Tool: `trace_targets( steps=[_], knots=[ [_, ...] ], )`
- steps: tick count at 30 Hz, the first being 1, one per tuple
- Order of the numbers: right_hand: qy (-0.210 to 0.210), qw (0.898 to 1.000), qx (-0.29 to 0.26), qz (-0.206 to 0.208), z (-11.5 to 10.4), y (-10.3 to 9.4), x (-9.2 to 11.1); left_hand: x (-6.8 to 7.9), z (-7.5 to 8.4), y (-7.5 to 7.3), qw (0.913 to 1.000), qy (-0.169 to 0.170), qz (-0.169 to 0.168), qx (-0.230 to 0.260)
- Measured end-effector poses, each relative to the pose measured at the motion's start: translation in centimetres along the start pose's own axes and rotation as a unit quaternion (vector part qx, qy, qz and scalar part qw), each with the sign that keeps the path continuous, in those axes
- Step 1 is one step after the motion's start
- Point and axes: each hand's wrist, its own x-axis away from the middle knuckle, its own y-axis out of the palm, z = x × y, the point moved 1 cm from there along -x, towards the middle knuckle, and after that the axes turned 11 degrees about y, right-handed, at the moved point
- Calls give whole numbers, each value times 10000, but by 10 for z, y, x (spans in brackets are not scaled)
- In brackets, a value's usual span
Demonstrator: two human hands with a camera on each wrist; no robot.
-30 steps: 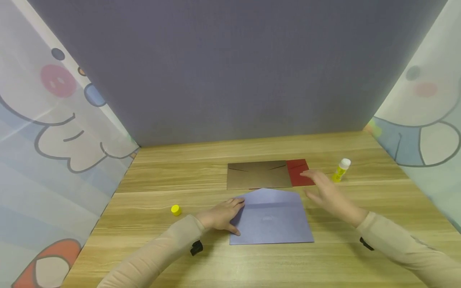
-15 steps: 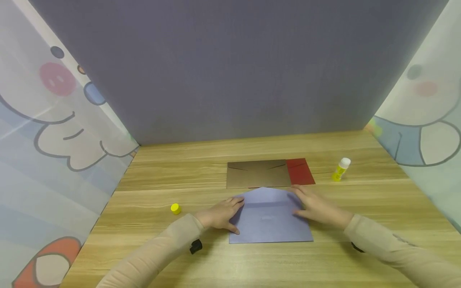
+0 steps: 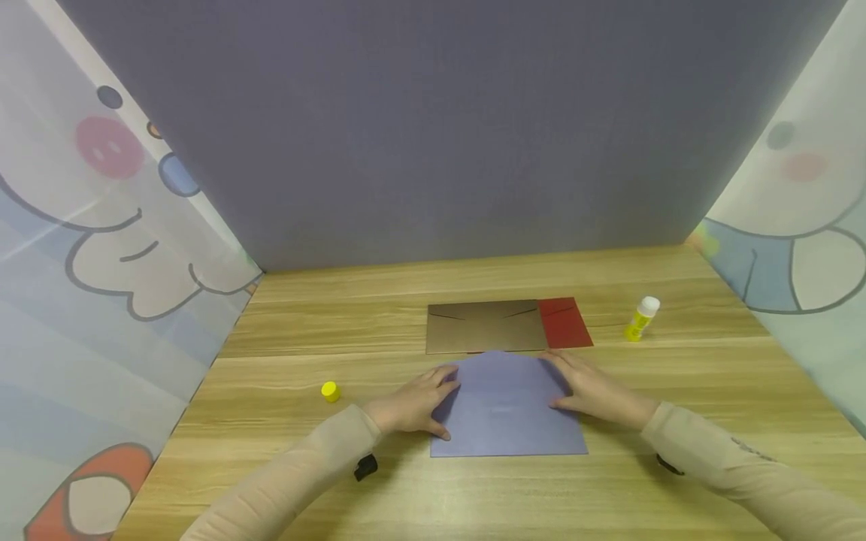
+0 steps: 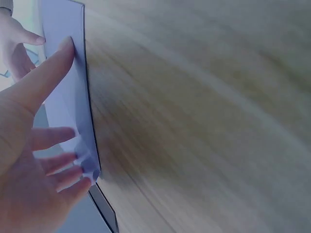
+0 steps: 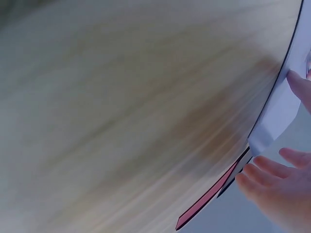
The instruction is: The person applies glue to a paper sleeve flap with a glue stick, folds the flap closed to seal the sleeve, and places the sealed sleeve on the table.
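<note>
A lavender envelope (image 3: 504, 424) lies in front of me in the head view, its pointed flap toward the far side. My left hand (image 3: 414, 402) rests on its left side, fingers spread and thumb low on the paper. On the opposite side, the fingertips of my right hand (image 3: 598, 391) touch near the upper right corner, with the thumb on the paper's right part. In the left wrist view, the left fingers (image 4: 56, 158) reach to the envelope's far end, where the flap bends up a little. The right wrist view has the right thumb (image 5: 299, 87) against the paper.
Beyond the lavender envelope lies a brown envelope (image 3: 483, 330), partly covering a red envelope (image 3: 567, 323). An uncapped glue stick (image 3: 641, 321) stands at the back right. Its yellow cap (image 3: 330, 391) sits left of my left hand. A grey panel (image 3: 446, 135) borders the table's far edge.
My right hand has moved left from beside the envelope onto its upper right part. The envelope's flap crease looks fainter and its tip blunter. The left hand stays nearly in place.
</note>
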Motion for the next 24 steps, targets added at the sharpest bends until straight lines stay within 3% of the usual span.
trace_targets(
  steps=[5, 13, 24],
  knots=[
    [122, 9997, -61, -183, -2, -1, 0, 1, -1, 2, 9990, -80, 400, 168],
    [132, 9997, 12, -215, -7, -4, -1, 1, -2, 1, 9978, -163, 521, 377],
    [-841, 9929, 646, 544, -10, -2, 4, 4, 8, 4, 9963, -91, 849, 124]
  ],
)
